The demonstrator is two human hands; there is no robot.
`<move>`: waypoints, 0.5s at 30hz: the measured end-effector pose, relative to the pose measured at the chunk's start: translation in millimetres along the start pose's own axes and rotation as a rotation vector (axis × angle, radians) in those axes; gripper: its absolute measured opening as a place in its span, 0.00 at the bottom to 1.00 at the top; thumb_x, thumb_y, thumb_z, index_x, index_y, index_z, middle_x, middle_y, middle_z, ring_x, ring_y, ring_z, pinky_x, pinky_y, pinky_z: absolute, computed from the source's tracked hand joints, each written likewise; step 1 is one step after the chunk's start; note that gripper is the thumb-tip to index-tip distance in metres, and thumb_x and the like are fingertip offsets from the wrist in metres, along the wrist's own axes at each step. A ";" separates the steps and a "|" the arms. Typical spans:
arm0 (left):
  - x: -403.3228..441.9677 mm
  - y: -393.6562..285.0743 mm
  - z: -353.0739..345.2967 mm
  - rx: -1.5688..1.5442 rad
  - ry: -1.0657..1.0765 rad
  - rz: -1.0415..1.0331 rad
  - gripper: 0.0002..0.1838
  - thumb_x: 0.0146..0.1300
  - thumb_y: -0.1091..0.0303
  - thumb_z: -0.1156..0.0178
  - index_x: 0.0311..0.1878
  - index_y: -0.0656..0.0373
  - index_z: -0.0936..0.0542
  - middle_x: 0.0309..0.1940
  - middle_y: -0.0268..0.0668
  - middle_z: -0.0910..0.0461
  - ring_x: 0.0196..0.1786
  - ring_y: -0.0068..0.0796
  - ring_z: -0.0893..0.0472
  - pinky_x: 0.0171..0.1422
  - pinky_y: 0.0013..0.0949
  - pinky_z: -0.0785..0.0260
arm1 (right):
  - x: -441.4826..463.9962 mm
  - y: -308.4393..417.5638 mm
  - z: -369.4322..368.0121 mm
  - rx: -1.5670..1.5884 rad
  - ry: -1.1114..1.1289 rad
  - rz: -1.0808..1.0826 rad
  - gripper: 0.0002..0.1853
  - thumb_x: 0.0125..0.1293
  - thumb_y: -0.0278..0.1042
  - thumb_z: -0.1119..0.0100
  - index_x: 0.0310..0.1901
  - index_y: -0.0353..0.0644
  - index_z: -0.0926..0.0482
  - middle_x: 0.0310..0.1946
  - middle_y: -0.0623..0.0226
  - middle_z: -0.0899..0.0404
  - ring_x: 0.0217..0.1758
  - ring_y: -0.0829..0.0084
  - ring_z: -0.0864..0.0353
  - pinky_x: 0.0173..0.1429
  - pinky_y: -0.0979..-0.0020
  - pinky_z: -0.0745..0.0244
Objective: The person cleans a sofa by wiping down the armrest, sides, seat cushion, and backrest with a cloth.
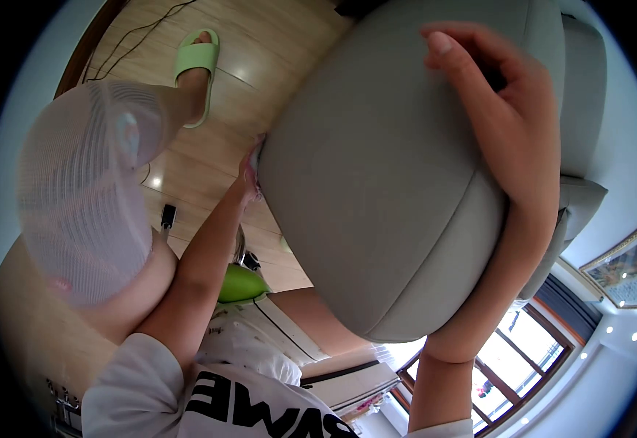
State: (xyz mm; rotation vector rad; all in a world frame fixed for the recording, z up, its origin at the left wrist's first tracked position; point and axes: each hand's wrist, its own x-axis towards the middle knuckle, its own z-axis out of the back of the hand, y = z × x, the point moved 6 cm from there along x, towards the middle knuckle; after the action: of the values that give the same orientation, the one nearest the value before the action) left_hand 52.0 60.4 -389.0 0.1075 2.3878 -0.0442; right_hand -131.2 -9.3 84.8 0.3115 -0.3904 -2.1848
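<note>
My left hand (251,171) reaches down to the lower left edge of a grey padded seat (391,168). It grips a pink and white cloth (257,174), partly hidden against the seat's side. Over the upper right of the seat is my right hand (504,95), slightly blurred. Its fingers curl loosely, the thumb lies near the index finger, and nothing shows between them. My right forearm runs along the seat's rounded edge. White mesh cloth (77,197) covers my bent left knee.
A green slipper (200,55) is on my foot on the wood-look floor (260,66). Black cables (132,33) lie near the wall. A green rounded object (242,285) is between my legs. Beyond the seat are a window (519,358) and a framed picture (625,263).
</note>
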 end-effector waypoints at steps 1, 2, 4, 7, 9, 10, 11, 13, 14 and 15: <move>-2.4 -0.4 -0.7 0.090 0.010 -0.052 0.31 0.77 0.41 0.54 0.68 0.54 0.23 0.61 0.41 0.18 0.62 0.42 0.18 0.68 0.47 0.24 | 0.7 3.3 1.6 -0.006 -0.013 0.017 0.16 0.75 0.44 0.38 0.48 0.39 0.12 0.33 0.71 0.15 0.39 0.81 0.20 0.48 0.77 0.27; -6.4 1.2 -0.3 0.181 0.020 -0.107 0.31 0.76 0.40 0.55 0.65 0.54 0.21 0.58 0.41 0.17 0.61 0.43 0.18 0.68 0.49 0.24 | 1.3 2.1 2.3 0.047 -0.003 -0.037 0.15 0.75 0.42 0.38 0.46 0.37 0.14 0.32 0.71 0.16 0.37 0.82 0.21 0.45 0.77 0.27; -16.8 6.7 -3.4 0.255 0.092 -0.214 0.31 0.75 0.38 0.55 0.63 0.53 0.20 0.57 0.41 0.16 0.61 0.44 0.18 0.68 0.51 0.25 | 0.7 0.4 4.2 0.152 0.019 -0.142 0.12 0.75 0.38 0.39 0.43 0.35 0.16 0.29 0.72 0.18 0.33 0.82 0.22 0.40 0.76 0.27; -44.9 14.4 -29.0 0.143 0.192 -0.299 0.31 0.74 0.39 0.57 0.64 0.52 0.20 0.60 0.39 0.18 0.63 0.46 0.19 0.70 0.56 0.28 | -0.8 6.3 14.7 -0.047 -0.074 -0.051 0.16 0.72 0.41 0.41 0.36 0.35 0.14 0.27 0.62 0.14 0.31 0.71 0.17 0.39 0.67 0.24; -66.9 18.4 -53.8 -0.012 0.151 -0.248 0.31 0.73 0.40 0.57 0.65 0.52 0.21 0.62 0.38 0.19 0.65 0.46 0.21 0.71 0.58 0.29 | 5.7 -4.7 16.1 -0.074 -0.084 -0.030 0.17 0.72 0.41 0.40 0.35 0.35 0.13 0.26 0.58 0.14 0.30 0.68 0.16 0.39 0.64 0.24; -77.0 18.7 -66.5 -0.088 0.135 -0.210 0.31 0.73 0.40 0.57 0.65 0.52 0.22 0.63 0.38 0.20 0.66 0.46 0.22 0.72 0.58 0.30 | 6.1 -8.6 13.7 -0.085 -0.088 -0.019 0.17 0.71 0.42 0.39 0.34 0.35 0.13 0.26 0.57 0.14 0.29 0.66 0.16 0.38 0.62 0.23; -82.0 16.1 -80.3 -0.157 0.136 -0.149 0.31 0.73 0.40 0.57 0.66 0.51 0.22 0.64 0.37 0.20 0.67 0.46 0.22 0.72 0.57 0.31 | 6.6 -11.9 12.9 -0.102 -0.083 -0.007 0.16 0.72 0.43 0.38 0.38 0.36 0.13 0.28 0.61 0.14 0.32 0.70 0.16 0.41 0.66 0.24; -96.4 13.7 -103.3 -0.229 0.112 -0.102 0.31 0.73 0.40 0.57 0.67 0.50 0.23 0.65 0.36 0.21 0.67 0.45 0.23 0.73 0.56 0.32 | 2.6 -14.6 11.4 -0.139 -0.081 0.014 0.16 0.73 0.45 0.37 0.45 0.39 0.12 0.32 0.69 0.14 0.37 0.78 0.18 0.46 0.73 0.25; -107.1 10.5 -120.7 -0.234 0.083 -0.114 0.30 0.73 0.41 0.56 0.66 0.50 0.23 0.64 0.36 0.20 0.67 0.44 0.23 0.74 0.55 0.33 | 2.5 -14.3 17.9 -0.111 -0.139 0.041 0.16 0.72 0.45 0.36 0.45 0.39 0.12 0.32 0.68 0.13 0.36 0.76 0.17 0.45 0.71 0.25; -118.2 10.2 -131.5 -0.238 0.061 -0.125 0.30 0.73 0.41 0.56 0.66 0.50 0.23 0.63 0.36 0.20 0.66 0.44 0.23 0.74 0.54 0.34 | -4.1 -12.7 17.9 -0.090 -0.201 0.068 0.16 0.72 0.45 0.36 0.44 0.39 0.12 0.32 0.66 0.13 0.36 0.74 0.17 0.45 0.70 0.24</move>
State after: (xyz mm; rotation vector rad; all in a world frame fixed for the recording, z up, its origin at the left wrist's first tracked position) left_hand 49.5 71.2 -212.3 -0.1544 2.4378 0.1867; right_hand -144.3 4.2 96.7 0.0288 -0.4053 -2.1662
